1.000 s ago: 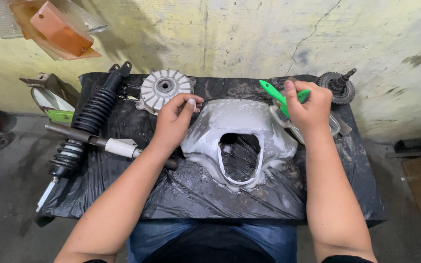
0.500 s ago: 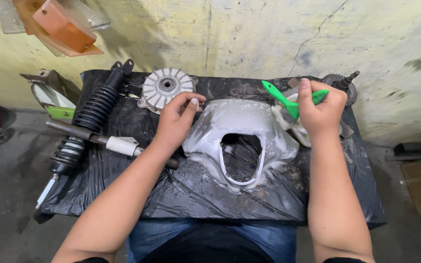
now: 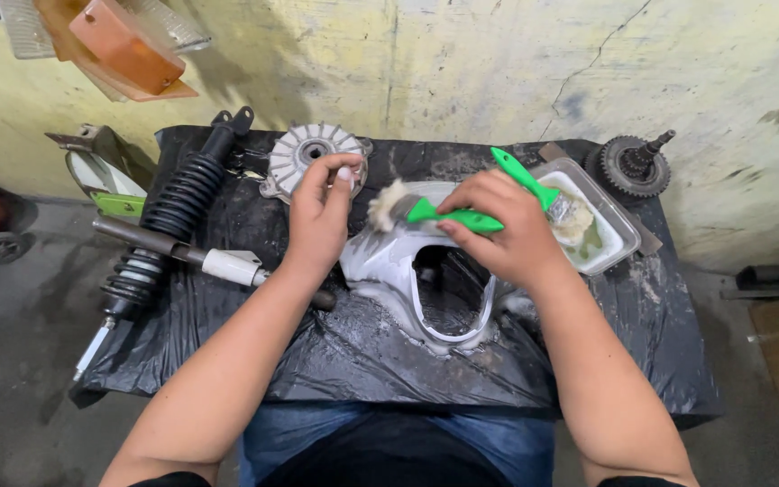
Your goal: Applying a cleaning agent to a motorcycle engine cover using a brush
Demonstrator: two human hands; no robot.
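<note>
Nearest: blue-jeaned lap at the bench (image 3: 588, 379) edge, black plastic sheet over the top, prob. to catch drips. On it, centre, a grey-white moulded cover (image 3: 380, 266) w/ a big cut-out, wet and soapy-looking. Left hand (image 3: 320, 216) rests on its upper left edge, fingers curved and lightly spread, seemingly steadying it. Right hand (image 3: 507, 230) has fingers wrapped round a green-handled brush (image 3: 448, 215), bristles on the cover's top rim. Just beyond, a 2nd green brush (image 3: 520, 173) lies in a metal tray (image 3: 624, 236) of cloudy liquid. Left side: black shock absorber (image 3: 169, 212), dark bar w/ white sleeve (image 3: 196, 252). Farther back: finned round hub (image 3: 304, 155), gear (image 3: 631, 162), yellowed wall (image 3: 462, 63).
</note>
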